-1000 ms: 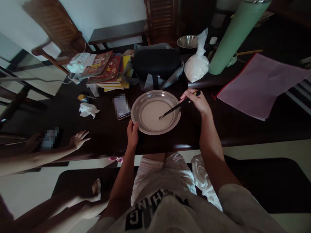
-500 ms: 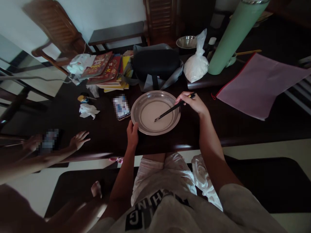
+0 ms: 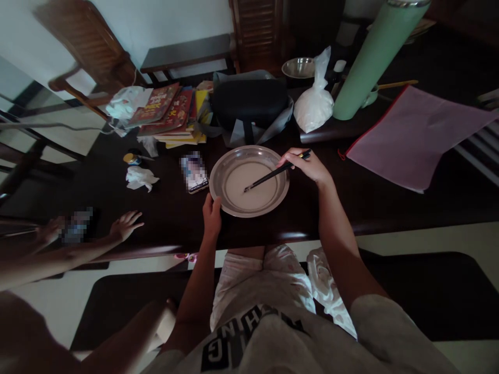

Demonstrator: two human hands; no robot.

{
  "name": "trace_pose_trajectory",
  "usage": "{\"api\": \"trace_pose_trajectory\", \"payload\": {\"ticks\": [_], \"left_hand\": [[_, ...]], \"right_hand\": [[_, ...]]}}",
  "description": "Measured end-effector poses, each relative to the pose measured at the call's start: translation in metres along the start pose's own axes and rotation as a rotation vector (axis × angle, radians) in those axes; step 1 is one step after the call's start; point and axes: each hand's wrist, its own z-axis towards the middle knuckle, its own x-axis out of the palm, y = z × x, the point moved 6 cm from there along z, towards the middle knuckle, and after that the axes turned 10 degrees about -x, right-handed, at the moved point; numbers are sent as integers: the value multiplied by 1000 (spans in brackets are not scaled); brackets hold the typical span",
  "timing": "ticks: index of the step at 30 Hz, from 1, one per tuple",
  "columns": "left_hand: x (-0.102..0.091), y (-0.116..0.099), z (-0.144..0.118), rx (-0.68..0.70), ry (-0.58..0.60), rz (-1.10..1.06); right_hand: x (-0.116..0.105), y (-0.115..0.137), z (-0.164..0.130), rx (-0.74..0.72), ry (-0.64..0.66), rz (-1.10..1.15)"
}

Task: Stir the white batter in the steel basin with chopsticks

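A round metal plate (image 3: 218,184) with a pale, milky liquid in it sits on the dark table (image 3: 390,202) in front of me. My left hand (image 3: 212,215) grips the plate's near-left rim. My right hand (image 3: 307,166) holds dark chopsticks (image 3: 273,174) at the plate's right side. Their tips reach down into the liquid near the plate's middle.
A phone (image 3: 194,172) lies left of the plate, with crumpled tissue (image 3: 141,177) beyond it. Behind stand stacked books (image 3: 171,111), a black bag (image 3: 251,101), a white plastic bag (image 3: 315,106), a tall green flask (image 3: 374,57) and a pink folder (image 3: 413,137). Another person's hand (image 3: 125,224) rests on the table at left.
My right hand has shifted left, and the chopstick tips have swept leftward through the liquid. My left hand stays on the rim.
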Motion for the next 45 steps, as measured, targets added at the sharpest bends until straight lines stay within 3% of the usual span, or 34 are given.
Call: {"api": "trace_pose_trajectory", "payload": {"ticks": [6,13,19,25,31,38,43,45], "left_hand": [[0,-3,-1,7,4,16],[0,-4,-2,13,-1,26],[0,-3,-2,7,-5,31],[1,-6,-2,15,-2,39],[0,-6,-2,19,-20,55],[1,-5,-3,20,-10,50],[0,-5,-2,14,-3,37],[0,-4,-2,14,-2,33]], "right_hand": [[-19,-8,-4,33,-179,7],[0,2,0,-12,-4,-14],[-19,-4,-3,18,-186,15],[-3,-1,-1,17,-15,25],[-18,-5,-3,22,-179,3],[-3,0,-1,18,-12,-1],[-18,-3,-3,24,-169,-29],[-19,-6,-4,45,-175,-5]]}}
